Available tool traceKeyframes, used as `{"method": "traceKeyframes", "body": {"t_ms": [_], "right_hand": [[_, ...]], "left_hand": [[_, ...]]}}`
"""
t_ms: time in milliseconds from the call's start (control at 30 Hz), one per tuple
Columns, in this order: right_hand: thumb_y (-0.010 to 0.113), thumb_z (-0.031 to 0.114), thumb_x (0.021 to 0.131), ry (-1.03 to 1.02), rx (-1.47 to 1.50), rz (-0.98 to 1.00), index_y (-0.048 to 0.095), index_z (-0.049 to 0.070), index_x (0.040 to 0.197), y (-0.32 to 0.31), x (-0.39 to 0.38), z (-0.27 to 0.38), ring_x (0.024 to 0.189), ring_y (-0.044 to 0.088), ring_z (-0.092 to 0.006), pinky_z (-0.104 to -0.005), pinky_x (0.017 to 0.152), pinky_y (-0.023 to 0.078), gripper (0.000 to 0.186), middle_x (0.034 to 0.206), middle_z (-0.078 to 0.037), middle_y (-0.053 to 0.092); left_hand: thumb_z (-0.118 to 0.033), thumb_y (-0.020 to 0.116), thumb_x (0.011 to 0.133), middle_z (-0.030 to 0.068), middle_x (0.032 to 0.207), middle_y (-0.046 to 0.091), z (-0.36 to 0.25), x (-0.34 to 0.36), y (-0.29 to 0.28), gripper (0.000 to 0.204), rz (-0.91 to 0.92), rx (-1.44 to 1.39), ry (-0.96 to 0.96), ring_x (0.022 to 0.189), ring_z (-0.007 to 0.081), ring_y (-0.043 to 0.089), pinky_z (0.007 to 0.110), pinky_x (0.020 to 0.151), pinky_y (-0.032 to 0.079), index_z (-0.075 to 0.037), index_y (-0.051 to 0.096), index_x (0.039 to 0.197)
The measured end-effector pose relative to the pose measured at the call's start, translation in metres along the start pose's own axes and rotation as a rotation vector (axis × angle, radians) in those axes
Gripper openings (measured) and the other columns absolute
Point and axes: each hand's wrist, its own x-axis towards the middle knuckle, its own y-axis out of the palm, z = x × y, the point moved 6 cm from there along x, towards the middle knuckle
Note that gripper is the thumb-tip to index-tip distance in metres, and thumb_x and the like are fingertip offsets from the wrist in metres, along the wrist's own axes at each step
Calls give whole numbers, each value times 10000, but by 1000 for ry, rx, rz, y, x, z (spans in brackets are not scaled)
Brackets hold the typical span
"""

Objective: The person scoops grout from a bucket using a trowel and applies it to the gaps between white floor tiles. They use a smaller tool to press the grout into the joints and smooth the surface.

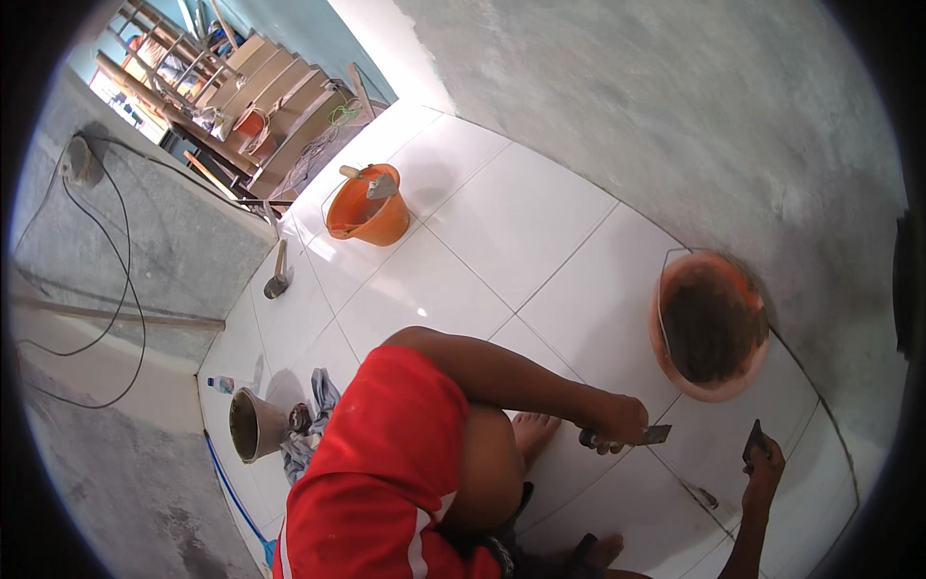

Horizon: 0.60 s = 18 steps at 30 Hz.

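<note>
My left hand (617, 423) is closed around the handle of a scraper (658, 434) with a short, flat grey blade. The blade points right, a little above the white floor tiles (540, 289). Farther right, my right hand (764, 467) grips a small, flat dark piece (752, 439), whose exact kind I cannot make out. Beyond both hands, by the wall, stands an orange bucket (755, 367) with a wire handle and a dark, dirty inside. A small bit of debris (709, 497) lies near a tile joint between my hands.
Farther off stands an orange bucket (386, 227) with a trowel (379, 185) across its rim. A hammer (277, 280), a grey bucket (249, 425), a bottle (221, 384) and cloths (325, 391) lie to the left. Stairs (275, 92) and another person (154, 53) appear beyond; cables (128, 280) hang on the left wall.
</note>
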Motion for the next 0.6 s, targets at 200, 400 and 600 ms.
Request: {"method": "traceKeyframes", "body": {"t_ms": [200,400,600], "right_hand": [[627,261,885,62,-43,116,618,40,1274,-30,-4,22,837,574,-118,-275,662,439,448,1019,-28,643],[644,389,844,128,-26,116,606,115,1243,-30,2,29,914,543,-153,-335,670,409,486,1050,-14,604],[587,379,890,-34,105,42,627,102,1196,22,67,30,860,514,-155,-312,663,385,415,1041,-9,584]], "left_hand": [[-137,549,932,150,824,663,-27,31,40,285,20,-143,131,627,257,676,377,526,566,28,576,1162],[-156,555,903,150,811,670,-29,1,47,325,122,-41,206,634,254,686,376,482,547,1,570,1187],[-148,544,884,173,806,680,-2,-43,48,276,-22,-101,169,626,261,690,374,475,536,27,583,1094]]}}
